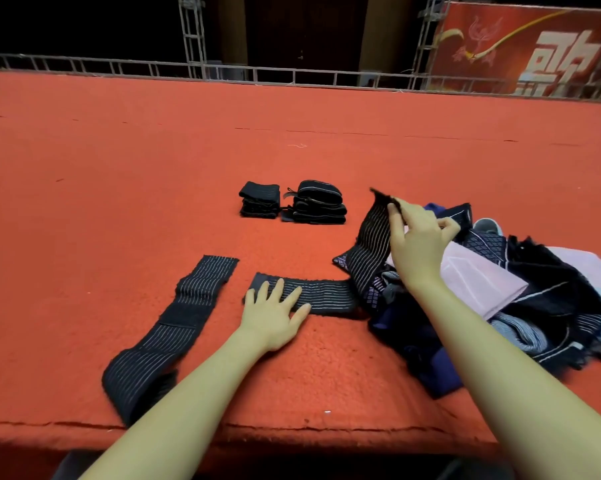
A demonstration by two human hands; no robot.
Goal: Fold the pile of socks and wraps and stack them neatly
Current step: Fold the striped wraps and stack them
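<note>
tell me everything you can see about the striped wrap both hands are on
The wrap is a long dark elastic-looking band with thin pale lengthwise stripes and a plain dark patch at its left end. Its left part lies flat on the red carpet, pressed down by the left hand with straight, spread fingers. Its right part rises past the edge of the unsorted pile, and the right hand pinches its raised end.

Open red carpet [119, 188] stretches from nine to one o'clock, offering free passage. Two folded stacks [292, 202] stand at twelve. A flat wrap [167, 334] lies across the way at eight. The loose pile [520, 299] fills three to four o'clock, and a metal railing [223, 69] bounds the far edge.
</note>
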